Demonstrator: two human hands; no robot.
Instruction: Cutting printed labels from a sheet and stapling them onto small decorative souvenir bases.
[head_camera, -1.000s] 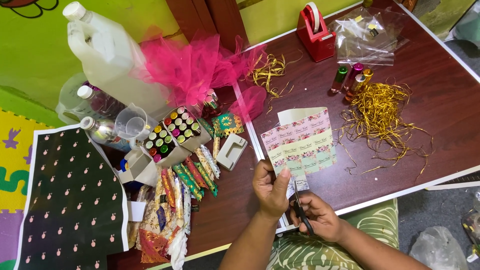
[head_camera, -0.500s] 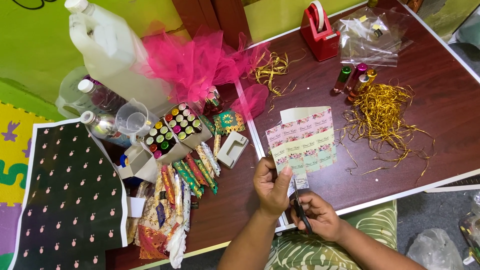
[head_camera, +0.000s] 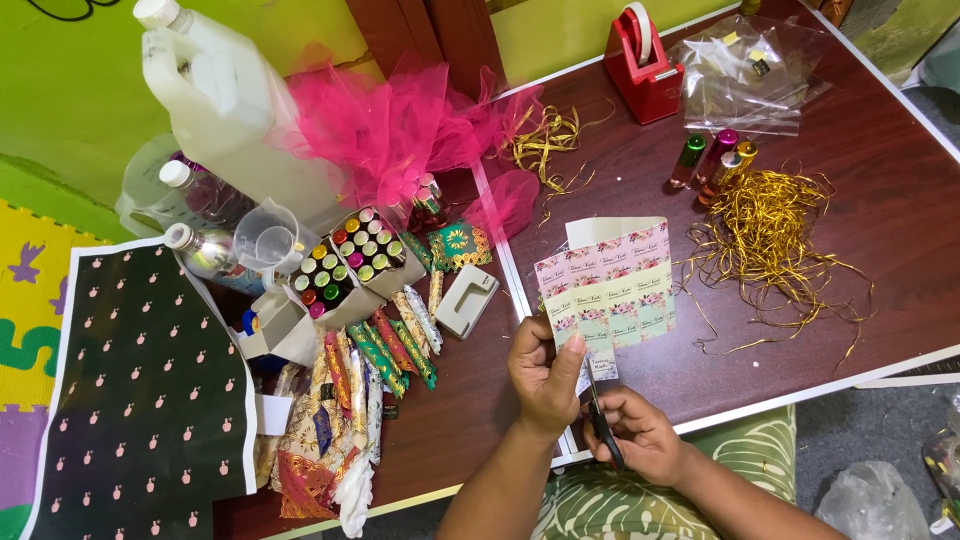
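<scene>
I see the left hand (head_camera: 545, 375) pinching the lower edge of the label sheet (head_camera: 608, 290) over the table (head_camera: 880, 200), the right hand (head_camera: 640, 435) closed on the scissors (head_camera: 600, 420) cutting upward, and I judge most labels remain uncut.

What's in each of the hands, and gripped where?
Left hand pinches the label sheet at its lower left edge. Right hand holds the scissors by the handles, blades at the sheet.
</scene>
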